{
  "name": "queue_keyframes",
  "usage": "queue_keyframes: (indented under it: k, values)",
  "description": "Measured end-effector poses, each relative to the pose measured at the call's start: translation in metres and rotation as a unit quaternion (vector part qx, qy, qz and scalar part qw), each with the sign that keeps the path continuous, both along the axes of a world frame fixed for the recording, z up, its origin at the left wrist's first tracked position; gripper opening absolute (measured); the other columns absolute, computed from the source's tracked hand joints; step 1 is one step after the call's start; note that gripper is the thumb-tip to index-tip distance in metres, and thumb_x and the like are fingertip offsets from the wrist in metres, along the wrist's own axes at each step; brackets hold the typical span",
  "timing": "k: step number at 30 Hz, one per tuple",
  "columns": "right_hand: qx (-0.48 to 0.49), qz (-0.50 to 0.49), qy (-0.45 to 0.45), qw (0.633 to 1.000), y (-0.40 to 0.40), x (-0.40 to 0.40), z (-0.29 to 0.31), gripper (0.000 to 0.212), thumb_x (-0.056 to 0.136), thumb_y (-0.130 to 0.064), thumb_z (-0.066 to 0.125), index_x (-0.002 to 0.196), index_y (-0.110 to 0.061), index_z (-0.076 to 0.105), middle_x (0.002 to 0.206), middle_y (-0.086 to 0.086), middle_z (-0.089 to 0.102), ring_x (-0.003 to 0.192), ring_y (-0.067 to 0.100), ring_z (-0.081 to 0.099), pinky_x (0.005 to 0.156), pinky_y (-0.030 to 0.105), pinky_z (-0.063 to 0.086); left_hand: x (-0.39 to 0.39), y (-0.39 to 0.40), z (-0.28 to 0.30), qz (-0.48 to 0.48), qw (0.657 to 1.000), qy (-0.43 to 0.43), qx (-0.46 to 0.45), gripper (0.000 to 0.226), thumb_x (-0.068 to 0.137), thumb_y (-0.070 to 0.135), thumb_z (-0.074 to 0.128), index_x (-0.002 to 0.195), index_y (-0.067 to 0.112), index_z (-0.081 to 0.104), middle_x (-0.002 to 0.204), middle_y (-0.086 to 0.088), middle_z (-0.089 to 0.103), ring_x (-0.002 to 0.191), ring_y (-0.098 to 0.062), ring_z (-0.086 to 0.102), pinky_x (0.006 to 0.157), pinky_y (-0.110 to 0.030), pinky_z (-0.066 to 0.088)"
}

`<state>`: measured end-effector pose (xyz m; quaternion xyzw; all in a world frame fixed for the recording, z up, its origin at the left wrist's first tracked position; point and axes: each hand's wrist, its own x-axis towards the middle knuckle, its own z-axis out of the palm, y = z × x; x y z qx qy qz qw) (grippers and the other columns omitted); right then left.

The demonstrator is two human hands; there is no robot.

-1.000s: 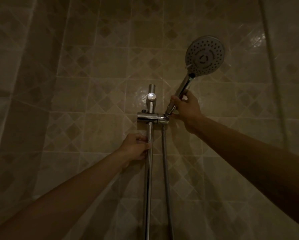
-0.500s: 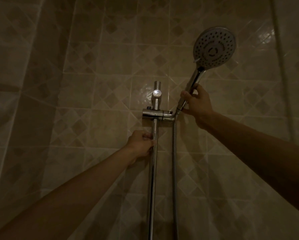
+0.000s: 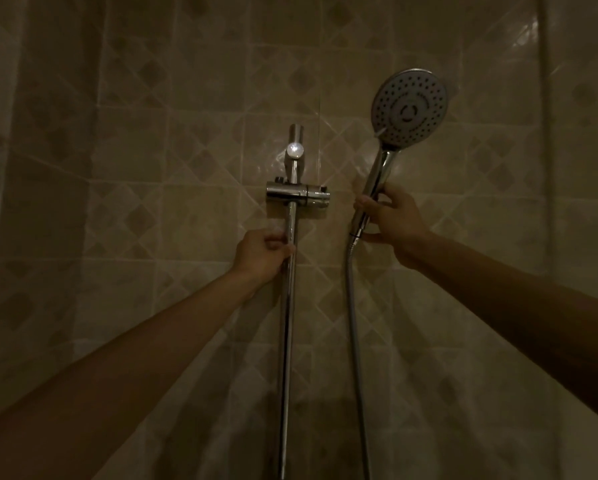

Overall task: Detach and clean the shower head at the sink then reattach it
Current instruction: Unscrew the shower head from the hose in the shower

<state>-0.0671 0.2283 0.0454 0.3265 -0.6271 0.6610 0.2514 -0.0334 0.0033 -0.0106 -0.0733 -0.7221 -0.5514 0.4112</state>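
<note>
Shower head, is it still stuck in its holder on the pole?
Out. The right hand holds the shower head beside the empty holder, a gap between them.

Dim light, beige diamond-patterned wall tiles (image 3: 135, 209) — glossy

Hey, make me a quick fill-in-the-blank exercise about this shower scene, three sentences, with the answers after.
1. The right hand grips the shower head by its ____.
2. The left hand holds the vertical ____.
3. The holder bracket on the rail is now ____.

Answers: handle; rail; empty
</note>
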Motion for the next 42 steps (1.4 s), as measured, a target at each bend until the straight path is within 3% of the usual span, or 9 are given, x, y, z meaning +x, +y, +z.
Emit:
queue_keyframes:
  k: [2, 6, 9, 13, 19, 23, 31, 37, 42]
  values:
    - [0.011, -0.001, -0.009, 1.000, 0.000, 0.006, -0.011, 0.004, 0.099, -0.020, 0.068, 0.099, -0.018, 0.065, 0.091, 0.004, 0.072, 0.070, 0.010, 0.070, 0.067, 0.040, 0.065, 0.000, 0.004, -0.006, 0.024, 0.999, 0.014, -0.017, 0.024, 0.083, 0.004, 0.078, 0.089, 0.026, 0.072, 0.090, 0.000, 0.073, 0.075, -0.017, 0.069, 0.067, -0.029, 0.055]
    - [0.034, 0.030, -0.025, 0.999, 0.000, 0.023, -0.032, 0.008, 0.097, -0.022, 0.071, 0.103, -0.016, 0.068, 0.093, 0.008, 0.073, 0.075, 0.014, 0.073, 0.067, 0.040, 0.066, 0.009, 0.012, -0.018, 0.071, 0.994, 0.055, -0.070, 0.035, 0.080, 0.005, 0.078, 0.114, 0.015, 0.074, 0.102, 0.001, 0.074, 0.077, 0.006, 0.065, 0.081, -0.019, 0.056]
    - [0.042, 0.061, -0.028, 0.997, -0.001, 0.034, -0.046, 0.010, 0.096, -0.019, 0.073, 0.105, -0.018, 0.070, 0.086, 0.003, 0.077, 0.074, 0.012, 0.076, 0.059, 0.030, 0.063, 0.022, 0.023, -0.026, 0.135, 0.975, 0.109, -0.137, 0.036, 0.087, 0.015, 0.073, 0.123, 0.013, 0.069, 0.113, -0.003, 0.072, 0.098, -0.011, 0.068, 0.094, -0.030, 0.055]
    - [0.044, 0.079, -0.032, 0.995, -0.003, 0.041, -0.063, 0.042, 0.088, -0.018, 0.081, 0.123, -0.022, 0.058, 0.089, 0.002, 0.082, 0.083, 0.014, 0.079, 0.062, 0.030, 0.062, 0.036, 0.045, -0.037, 0.061, 0.979, 0.115, -0.155, 0.040, 0.089, 0.029, 0.071, 0.128, 0.019, 0.068, 0.113, 0.006, 0.070, 0.099, -0.005, 0.067, 0.081, -0.006, 0.050]
    - [0.067, 0.067, -0.026, 0.995, -0.002, 0.054, -0.092, 0.025, 0.087, -0.025, 0.082, 0.099, -0.017, 0.062, 0.093, 0.008, 0.081, 0.087, 0.020, 0.080, 0.079, 0.050, 0.066, 0.049, 0.064, -0.058, -0.090, 0.984, 0.072, -0.137, 0.031, 0.088, 0.016, 0.074, 0.114, 0.031, 0.074, 0.101, 0.007, 0.078, 0.092, -0.009, 0.076, 0.086, -0.031, 0.061]
    - [0.060, 0.062, -0.020, 0.996, 0.002, 0.065, -0.118, 0.012, 0.090, -0.029, 0.080, 0.092, -0.019, 0.073, 0.093, 0.007, 0.078, 0.088, 0.019, 0.078, 0.078, 0.056, 0.064, 0.060, 0.073, -0.076, -0.125, 0.987, 0.048, -0.089, 0.031, 0.088, 0.005, 0.073, 0.116, 0.019, 0.073, 0.103, -0.003, 0.078, 0.097, -0.013, 0.074, 0.090, -0.035, 0.059]
    - [0.047, 0.133, -0.105, 0.984, 0.029, 0.082, -0.189, 0.023, 0.095, -0.039, 0.072, 0.108, -0.021, 0.078, 0.104, 0.000, 0.080, 0.102, 0.015, 0.076, 0.085, 0.040, 0.064, 0.091, 0.097, -0.128, -0.211, 0.977, -0.032, 0.007, 0.029, 0.087, 0.000, 0.073, 0.103, 0.024, 0.075, 0.095, 0.001, 0.079, 0.088, -0.012, 0.075, 0.080, -0.032, 0.062]
    - [0.137, 0.204, -0.186, 0.951, 0.051, 0.111, -0.290, 0.025, 0.092, -0.046, 0.068, 0.108, -0.030, 0.079, 0.112, -0.001, 0.079, 0.106, 0.015, 0.075, 0.086, 0.031, 0.060, 0.106, 0.112, -0.191, -0.204, 0.970, -0.085, 0.104, 0.023, 0.085, 0.004, 0.076, 0.101, 0.020, 0.079, 0.098, -0.005, 0.080, 0.091, -0.022, 0.077, 0.079, -0.036, 0.063]
    - [0.141, 0.193, -0.256, 0.937, 0.061, 0.128, -0.337, 0.023, 0.102, -0.031, 0.058, 0.104, -0.025, 0.080, 0.112, 0.004, 0.079, 0.110, 0.018, 0.073, 0.089, 0.029, 0.058, 0.124, 0.122, -0.234, -0.220, 0.962, -0.119, 0.108, 0.022, 0.085, 0.006, 0.076, 0.097, 0.024, 0.081, 0.087, -0.001, 0.078, 0.080, -0.018, 0.075, 0.072, -0.030, 0.061]
